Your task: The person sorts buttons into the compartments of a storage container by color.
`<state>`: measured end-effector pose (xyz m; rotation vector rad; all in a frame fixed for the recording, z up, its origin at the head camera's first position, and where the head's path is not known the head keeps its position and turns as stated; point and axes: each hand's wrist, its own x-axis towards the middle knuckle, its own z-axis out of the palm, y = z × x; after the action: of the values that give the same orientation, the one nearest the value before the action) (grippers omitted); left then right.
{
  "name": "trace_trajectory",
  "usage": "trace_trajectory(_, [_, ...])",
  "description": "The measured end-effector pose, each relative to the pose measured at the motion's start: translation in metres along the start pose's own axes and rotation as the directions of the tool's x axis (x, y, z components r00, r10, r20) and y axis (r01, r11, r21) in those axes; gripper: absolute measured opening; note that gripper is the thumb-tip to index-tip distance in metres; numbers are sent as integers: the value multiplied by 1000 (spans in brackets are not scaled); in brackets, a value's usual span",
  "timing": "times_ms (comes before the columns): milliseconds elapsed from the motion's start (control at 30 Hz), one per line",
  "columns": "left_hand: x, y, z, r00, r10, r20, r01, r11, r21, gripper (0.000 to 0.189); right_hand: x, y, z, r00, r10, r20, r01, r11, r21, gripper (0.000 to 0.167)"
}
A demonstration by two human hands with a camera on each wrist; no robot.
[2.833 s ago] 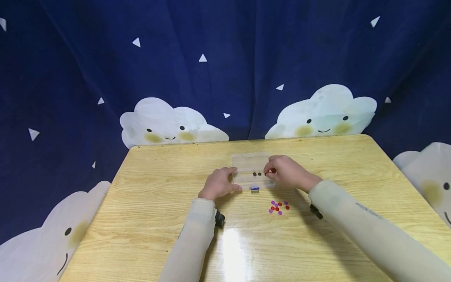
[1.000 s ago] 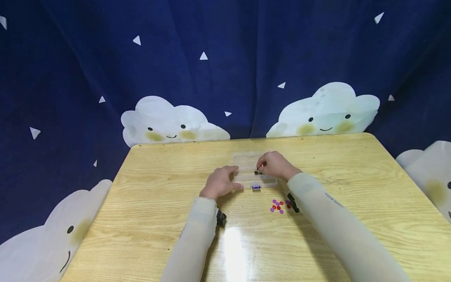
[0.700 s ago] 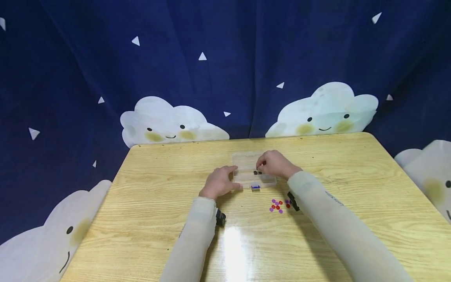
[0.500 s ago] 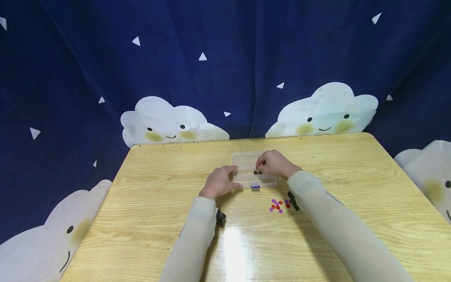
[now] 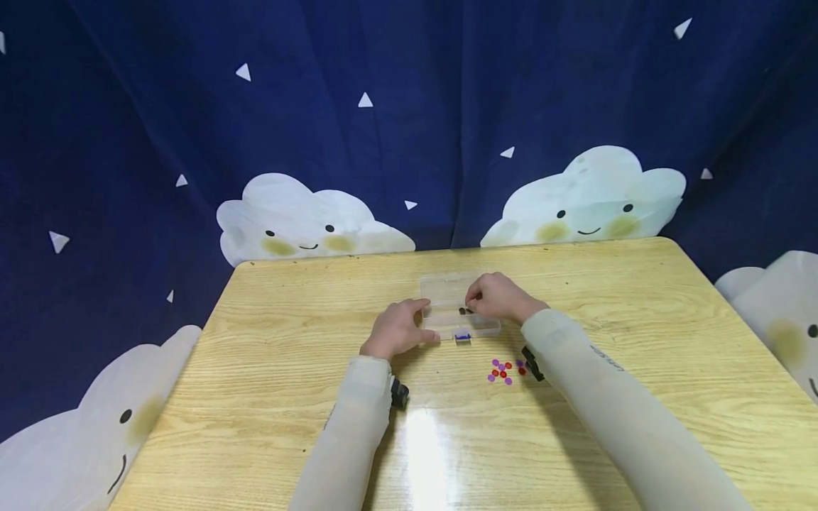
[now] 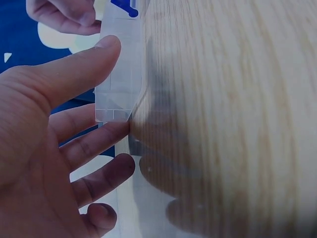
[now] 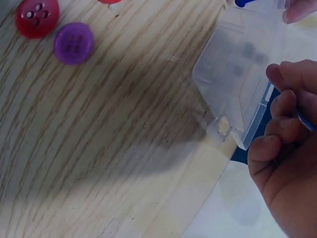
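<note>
A small clear plastic box point(image 5: 447, 292) with a blue latch point(image 5: 463, 336) lies open on the wooden table point(image 5: 287, 397). My left hand point(image 5: 396, 330) braces the box point(image 6: 121, 74) at its left corner, with the thumb point(image 6: 94, 57) along the near side and straight fingers point(image 6: 99, 139) against the end. My right hand point(image 5: 500, 297) hovers over the box point(image 7: 237, 64) with its fingers point(image 7: 280, 131) curled, pinching at dark buttons point(image 5: 465, 311) in a middle compartment. What sits between the fingertips is mostly hidden.
Several loose red and purple buttons point(image 5: 505, 370) lie on the table just in front of the box, by my right forearm; a red button point(image 7: 36, 17) and a purple button point(image 7: 73, 43) show up close. A dark blue curtain with white clouds hangs behind.
My right hand carried a dark button from the box's right end to its middle compartment and has stayed there for the last second. The left hand has not moved.
</note>
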<state>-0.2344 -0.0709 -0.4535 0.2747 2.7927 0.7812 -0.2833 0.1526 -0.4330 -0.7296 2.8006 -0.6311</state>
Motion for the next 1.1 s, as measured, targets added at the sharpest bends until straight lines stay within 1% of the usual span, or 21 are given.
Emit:
trace_trajectory(133, [0,-1,0,1000,0,0,0,1000,3,76,-2,0,-1,999,25,27,-25,999,25,19])
trace_trajectory(200, [0,-1,1,1000,0,-1,0,1000,4,76,-3,2,-1,999,28,32,-29,999,23,19])
trace_trajectory(433, [1,0,0,1000,-2,-1,2,1000,-7,76,-6,7,-2,1000,22,2,-22,1000,1,22])
trace_trajectory(600, [1,0,0,1000,1,0,-1,1000,-11,76,-9,13,-4,1000,9,-16,-9,1000,-6,19])
trace_trajectory(767, [0,0,0,1000,7,8,-7,1000,-13,77,-18,22,-6,1000,5,-15,-5,1000,2,17])
trace_trajectory(900, [1,-1,1,1000,12,10,-12,1000,-6,77,-26,30,-7,1000,-2,-29,2,1000,12,17])
trace_trajectory(1100, [1,-3,1,1000,11,9,-11,1000,-3,77,-38,37,-10,998,-38,-57,38,999,-9,17])
